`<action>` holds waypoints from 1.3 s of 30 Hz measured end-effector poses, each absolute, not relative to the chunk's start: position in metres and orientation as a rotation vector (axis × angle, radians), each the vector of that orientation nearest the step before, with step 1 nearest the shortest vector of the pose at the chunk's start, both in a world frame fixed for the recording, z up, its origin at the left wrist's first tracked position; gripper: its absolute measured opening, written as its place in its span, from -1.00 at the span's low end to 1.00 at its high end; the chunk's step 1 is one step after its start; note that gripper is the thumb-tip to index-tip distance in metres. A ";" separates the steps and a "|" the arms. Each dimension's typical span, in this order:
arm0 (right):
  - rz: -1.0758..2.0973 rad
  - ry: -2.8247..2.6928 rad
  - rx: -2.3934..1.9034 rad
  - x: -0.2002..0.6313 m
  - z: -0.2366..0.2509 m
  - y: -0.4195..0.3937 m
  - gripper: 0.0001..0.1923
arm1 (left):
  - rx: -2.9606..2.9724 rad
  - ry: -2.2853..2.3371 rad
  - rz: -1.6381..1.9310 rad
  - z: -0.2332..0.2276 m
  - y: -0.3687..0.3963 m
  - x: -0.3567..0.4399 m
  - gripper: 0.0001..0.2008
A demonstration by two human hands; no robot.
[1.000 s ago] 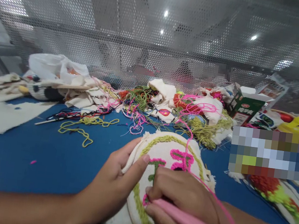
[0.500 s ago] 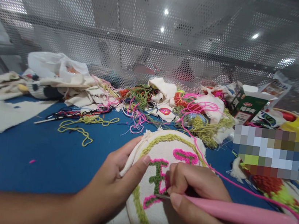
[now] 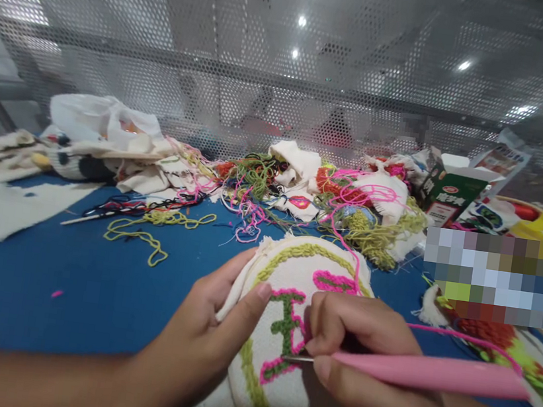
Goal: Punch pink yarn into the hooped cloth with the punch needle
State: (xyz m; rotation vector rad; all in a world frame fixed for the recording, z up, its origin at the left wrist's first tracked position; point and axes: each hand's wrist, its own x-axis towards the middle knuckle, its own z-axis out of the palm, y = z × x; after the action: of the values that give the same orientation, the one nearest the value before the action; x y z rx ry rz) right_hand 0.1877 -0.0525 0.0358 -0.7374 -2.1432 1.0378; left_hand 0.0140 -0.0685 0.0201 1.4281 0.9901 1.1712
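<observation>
Two hands on hoop [image 3: 292,274], held above blue worktop [image 3: 87,313] | left hand [image 3: 211,316]: grip clasping hoop's left edge | right hand [image 3: 368,324]: grip pinching pink pen [image 3: 429,373] | change: within a second, pen swung more level, uncovering green stitches [image 3: 285,329]; needle [image 3: 300,359] now at their foot, so stitching apparently centres there

Pink tool [image 3: 429,372]; cream cloth [image 3: 292,275], green motifs [image 3: 288,322] edged pink, yellow-green ring [image 3: 253,385]; blue table [image 3: 88,306]; dotted panel [image 3: 253,41], probably grey.
</observation>
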 end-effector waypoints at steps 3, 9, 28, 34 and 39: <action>1.078 -2.068 -0.805 0.188 0.039 -0.054 -0.88 | 1.407 0.993 1.164 0.019 -0.069 0.014 -0.64; 1.048 -2.112 -0.811 0.187 0.039 -0.055 -0.86 | 1.418 1.008 1.163 0.021 -0.068 0.014 -0.66; 1.078 -2.044 -0.789 0.189 0.035 -0.055 -0.86 | 1.402 1.024 1.146 0.021 -0.067 0.014 -0.63; 1.103 -2.012 -0.796 0.190 0.034 -0.054 -0.86 | 1.349 1.008 1.155 0.020 -0.068 0.015 -0.61; 1.102 -2.007 -0.793 0.190 0.035 -0.054 -0.86 | 1.348 1.009 1.157 0.019 -0.068 0.015 -0.62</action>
State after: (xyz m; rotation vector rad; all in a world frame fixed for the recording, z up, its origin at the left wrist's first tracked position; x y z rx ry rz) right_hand 0.1901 -0.0536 0.0349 -0.7931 -2.0072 1.1020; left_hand 0.0148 -0.0685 0.0191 1.3478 1.0091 1.1565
